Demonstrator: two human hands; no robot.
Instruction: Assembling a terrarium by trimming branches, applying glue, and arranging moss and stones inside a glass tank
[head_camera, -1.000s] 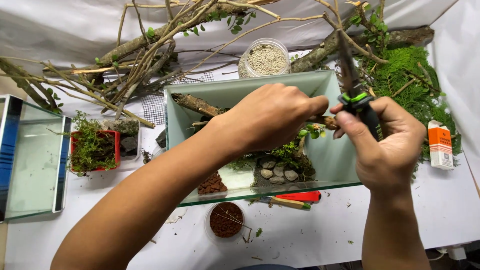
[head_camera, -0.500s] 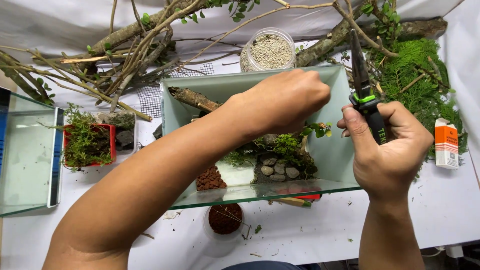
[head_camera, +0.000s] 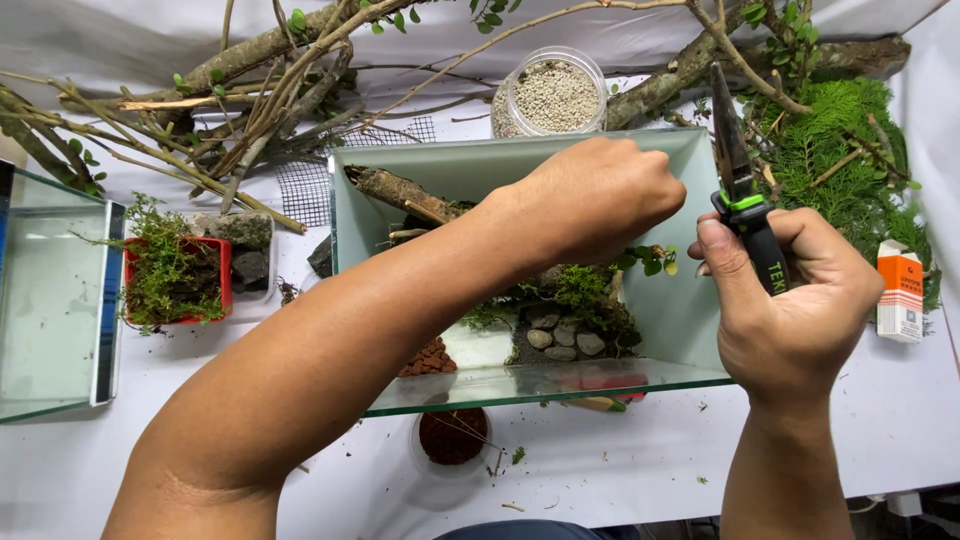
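My left hand (head_camera: 600, 195) reaches across into a small glass tank (head_camera: 690, 330), fingers closed and curled down toward the plants inside; what it grips is hidden under the hand. In the tank lie a wood branch (head_camera: 395, 190), green plants (head_camera: 585, 290) and small grey stones (head_camera: 560, 340). At the tank's right edge my right hand (head_camera: 795, 300) is closed on black pliers (head_camera: 740, 185) with a green band, their closed tip pointing up and away.
A round jar of pale gravel (head_camera: 550, 95) stands behind the tank. Bare branches (head_camera: 230, 90) lie at back left, green fern (head_camera: 850, 150) at back right. A red pot with moss (head_camera: 175, 270), another glass tank (head_camera: 50, 300), a cup of brown soil (head_camera: 452, 435) and an orange-white box (head_camera: 900, 290) surround the tank.
My left hand has stayed curled over the tank. My right hand with the pliers has moved slightly right, away from the left hand.
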